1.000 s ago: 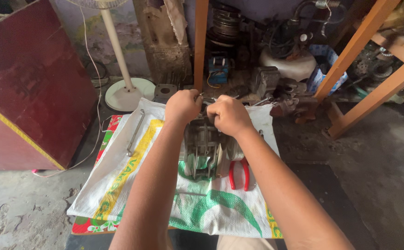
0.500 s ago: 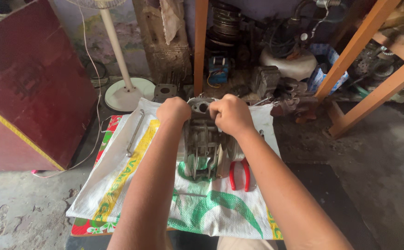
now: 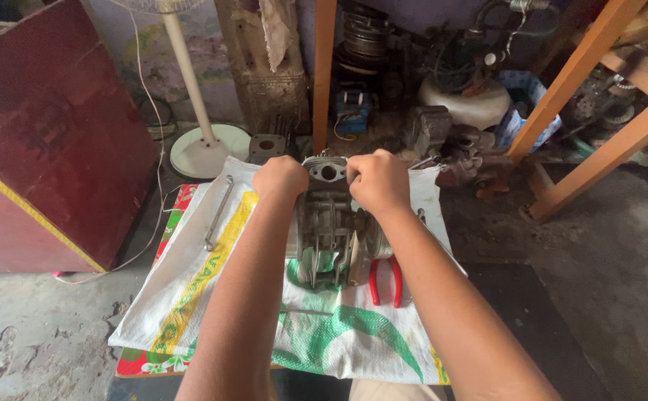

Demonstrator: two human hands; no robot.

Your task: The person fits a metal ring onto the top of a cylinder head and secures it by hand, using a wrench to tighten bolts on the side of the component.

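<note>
Both hands, left (image 3: 281,180) and right (image 3: 378,180), are clenched on the top of one grey, finned metal engine block (image 3: 331,230), one at each side of its round port. The block stands near the far edge of a white woven sack (image 3: 213,297) with yellow and green print, spread flat. One pair of red-handled pliers (image 3: 385,281) lies just right of the block; one long steel wrench (image 3: 218,212) lies near the sack's left edge.
</note>
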